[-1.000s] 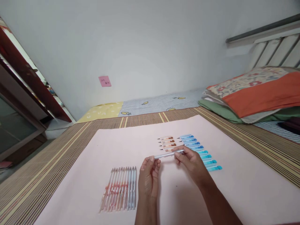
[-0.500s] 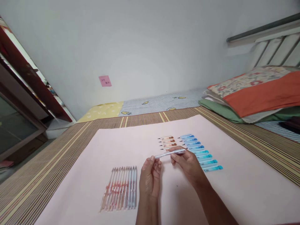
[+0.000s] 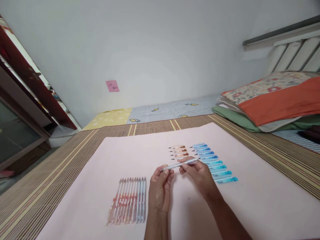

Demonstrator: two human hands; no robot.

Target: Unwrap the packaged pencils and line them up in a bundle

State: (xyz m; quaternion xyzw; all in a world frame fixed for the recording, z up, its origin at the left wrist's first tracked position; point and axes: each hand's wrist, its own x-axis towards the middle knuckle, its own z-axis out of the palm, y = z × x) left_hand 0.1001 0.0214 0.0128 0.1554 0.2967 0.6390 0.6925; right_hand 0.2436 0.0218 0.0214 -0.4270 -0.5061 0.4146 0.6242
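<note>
The left hand [image 3: 158, 188] pinches the left end of a silvery pen [image 3: 176, 165], the right hand [image 3: 200, 175] its right end, above a pale pink sheet [image 3: 87, 186]. Near left, clear pens [image 3: 128, 200] lie side by side; farther right lie brown-ended pens [image 3: 179, 155] and blue pens [image 3: 219, 167]. A striped mat [image 3: 45, 193] lies under the sheet; a fabric pile [image 3: 277, 100] sits at far right.

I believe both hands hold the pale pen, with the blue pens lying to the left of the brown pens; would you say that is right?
Not quite: the head view shows the blue pens to the right of the brown pens. The left hand and right hand hold the pale pen.
</note>
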